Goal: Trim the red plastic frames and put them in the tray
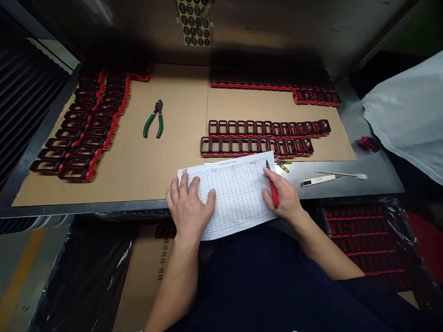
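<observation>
A gridded paper form is laid over the front edge of the bench, its long axis running left to right, its near edge overhanging toward the person. The left hand is spread flat on the form's left part, fingers wide and pressed down. The right hand is closed on a red pen, whose tip is set near the form's upper right corner; this hand is the nearer to that corner. Behind, on cardboard, rows of black-and-red frames and green-handled pliers are laid well apart from both hands. The form's entries cannot be read, and the far rows are lost in shadow.
</observation>
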